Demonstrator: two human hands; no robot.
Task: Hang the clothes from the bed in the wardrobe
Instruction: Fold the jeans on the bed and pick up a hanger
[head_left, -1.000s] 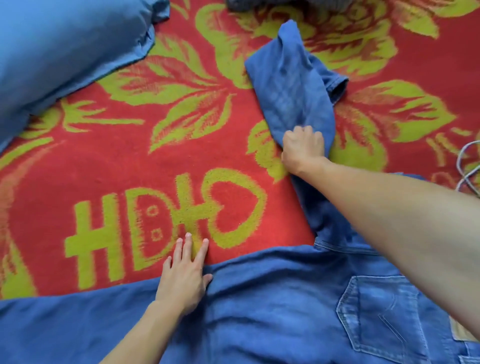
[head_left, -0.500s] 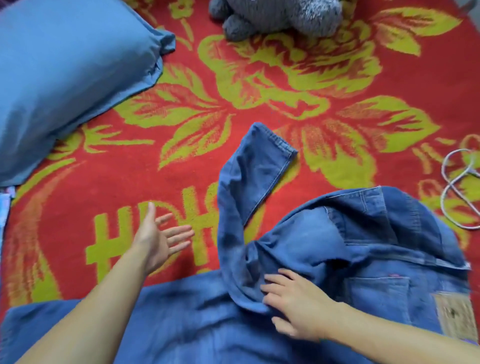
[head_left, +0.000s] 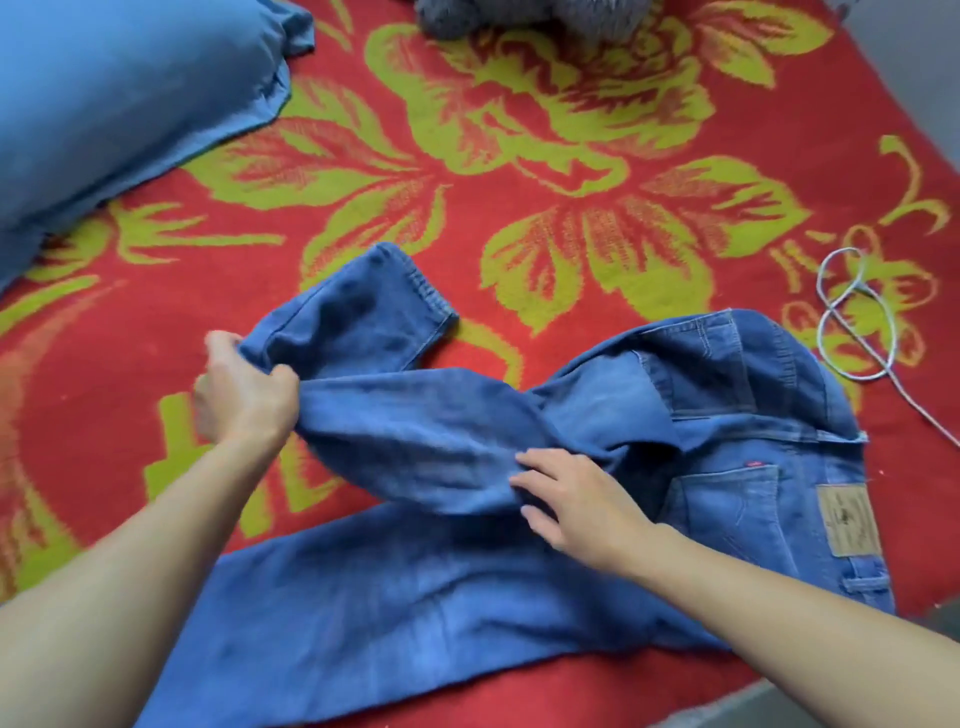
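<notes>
A pair of blue jeans (head_left: 415, 597) lies on the red and green bedspread (head_left: 545, 218), waistband with a tan patch at the right. One leg lies flat toward the lower left. The other leg is folded across it, its cuff pointing up near the middle. My left hand (head_left: 241, 395) grips that folded leg near the cuff, fingers closed on the denim. My right hand (head_left: 576, 499) rests flat on the folded leg near the crotch, fingers spread, holding nothing.
A blue pillow (head_left: 119, 98) fills the upper left. A grey plush toy (head_left: 530, 18) sits at the top edge. A white cable (head_left: 857, 317) loops at the right. The bed edge runs along the lower right corner.
My left hand moved from open in the air to gripping the folded jeans leg and drew it leftward. My right hand stays pressed on the denim.
</notes>
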